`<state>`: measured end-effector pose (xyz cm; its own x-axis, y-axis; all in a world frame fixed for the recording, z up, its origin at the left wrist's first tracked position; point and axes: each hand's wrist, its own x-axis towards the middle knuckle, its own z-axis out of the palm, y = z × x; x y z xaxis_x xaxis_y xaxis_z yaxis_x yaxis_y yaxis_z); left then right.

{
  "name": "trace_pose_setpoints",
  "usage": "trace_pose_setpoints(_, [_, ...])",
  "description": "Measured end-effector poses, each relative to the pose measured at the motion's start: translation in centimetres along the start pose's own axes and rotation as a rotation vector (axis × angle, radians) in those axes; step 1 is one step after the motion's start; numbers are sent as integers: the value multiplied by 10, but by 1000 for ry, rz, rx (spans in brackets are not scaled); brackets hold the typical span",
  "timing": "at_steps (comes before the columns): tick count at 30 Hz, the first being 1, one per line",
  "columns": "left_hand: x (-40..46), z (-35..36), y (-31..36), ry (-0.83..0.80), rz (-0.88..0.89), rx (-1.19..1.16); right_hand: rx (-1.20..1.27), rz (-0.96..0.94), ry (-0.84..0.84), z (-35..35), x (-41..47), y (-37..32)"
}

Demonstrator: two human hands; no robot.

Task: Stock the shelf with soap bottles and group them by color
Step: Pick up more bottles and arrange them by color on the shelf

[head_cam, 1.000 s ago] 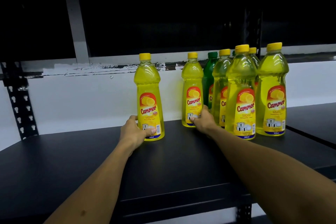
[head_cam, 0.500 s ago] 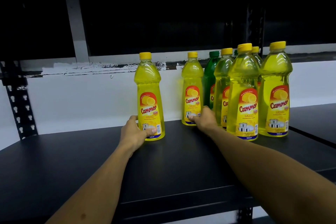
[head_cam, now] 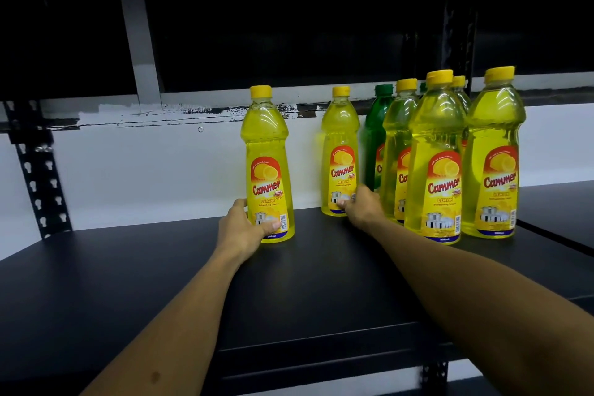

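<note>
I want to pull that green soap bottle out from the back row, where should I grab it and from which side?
Judging by its pose, take the green bottle by the neck just under its cap, reaching in from above. Its body is walled in: yellow bottles stand in front and to its right, the right hand and its yellow bottle to its left. Only the narrow top stands clear.

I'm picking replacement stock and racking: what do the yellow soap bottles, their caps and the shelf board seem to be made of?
Yellow soap bottle: seemingly clear glossy plastic; the liquid shows through and highlights sit on the shoulder.
Cap: opaque yellow, probably plastic, smooth with a slight sheen.
Shelf board: matte black, only faint reflections; coated metal or laminate, can't tell.
</note>
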<state>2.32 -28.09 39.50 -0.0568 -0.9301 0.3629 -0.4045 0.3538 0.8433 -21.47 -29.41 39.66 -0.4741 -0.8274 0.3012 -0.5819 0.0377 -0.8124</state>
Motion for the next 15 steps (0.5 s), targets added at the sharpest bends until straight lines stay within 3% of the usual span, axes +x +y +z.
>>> trace_pose_setpoints(15, [-3, 0, -2, -3, 20, -2, 11, 15, 49, 1, 4, 0])
